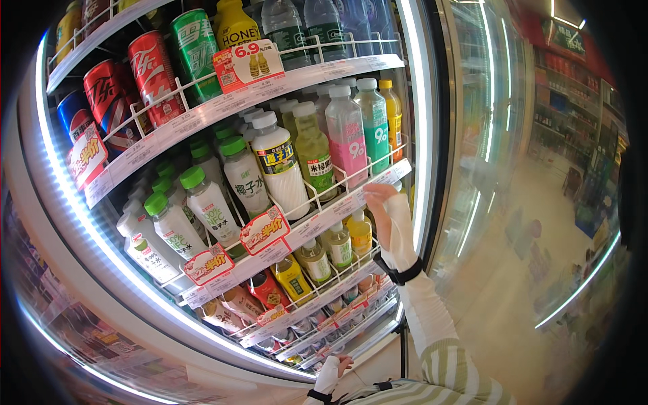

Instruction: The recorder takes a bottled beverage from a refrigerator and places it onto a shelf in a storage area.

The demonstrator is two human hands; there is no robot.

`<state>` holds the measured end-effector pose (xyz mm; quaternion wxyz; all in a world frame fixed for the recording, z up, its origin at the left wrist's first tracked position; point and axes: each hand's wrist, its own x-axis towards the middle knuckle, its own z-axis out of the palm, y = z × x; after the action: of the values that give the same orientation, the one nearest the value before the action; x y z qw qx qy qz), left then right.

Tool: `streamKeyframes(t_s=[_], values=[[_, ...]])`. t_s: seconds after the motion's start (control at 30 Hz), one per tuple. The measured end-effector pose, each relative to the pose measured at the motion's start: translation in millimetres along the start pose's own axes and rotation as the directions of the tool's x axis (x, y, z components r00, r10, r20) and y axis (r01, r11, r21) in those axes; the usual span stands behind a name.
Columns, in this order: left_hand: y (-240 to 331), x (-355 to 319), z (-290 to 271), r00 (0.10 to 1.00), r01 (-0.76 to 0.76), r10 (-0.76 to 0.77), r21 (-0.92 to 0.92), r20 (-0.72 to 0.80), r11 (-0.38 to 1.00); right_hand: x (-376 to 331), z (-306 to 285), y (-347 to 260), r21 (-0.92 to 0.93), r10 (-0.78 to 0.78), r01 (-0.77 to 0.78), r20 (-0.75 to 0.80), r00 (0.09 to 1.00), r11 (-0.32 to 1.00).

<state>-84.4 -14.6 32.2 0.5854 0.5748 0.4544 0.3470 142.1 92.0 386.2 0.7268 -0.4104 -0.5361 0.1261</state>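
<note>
My right hand [388, 219], in a white sleeve with a black wrist strap, is raised at the right end of the middle shelf. Its fingers are bent but apart, at the price rail [337, 214]; whether they touch it I cannot tell. Nothing shows in them. Closest on that shelf are a teal-labelled bottle [375, 128], a pink-labelled bottle [346, 135] and a yellow bottle [390, 118]. Low at the bottom of the view, my left hand [332, 372] hangs by my body, its fingers loosely spread and holding nothing visible.
White wire guards front the lit cooler shelves. Green-capped bottles [206, 206] stand left of a white bottle [280, 169]. Above are cans [155, 81] and a hanging price card [248, 66]. The open glass door [466, 135] stands right, beside the shop floor [513, 270].
</note>
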Motion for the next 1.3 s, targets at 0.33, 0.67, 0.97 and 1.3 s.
streamKeyframes(t_s=[0.33,0.67,0.97,1.3], values=[[-28,-27,-23,0.996,0.02,-0.036,-0.187,-0.084,0.982,86,75,-9,-0.183,-0.133,0.161,0.153,0.979,0.97],[-20,-24,-12,0.998,0.0,-0.007,-0.107,-0.061,0.994,77,58,-11,-0.311,-0.322,0.33,0.078,0.944,0.891],[107,-9,4,0.979,-0.191,0.185,-0.072,-0.085,0.979,10,-2,-41,0.282,-0.381,0.42,-0.186,0.906,0.863],[282,0,48,0.838,-0.494,0.545,-0.447,-0.016,0.746,-47,-32,-67,0.118,0.107,-0.157,0.347,0.932,0.981]])
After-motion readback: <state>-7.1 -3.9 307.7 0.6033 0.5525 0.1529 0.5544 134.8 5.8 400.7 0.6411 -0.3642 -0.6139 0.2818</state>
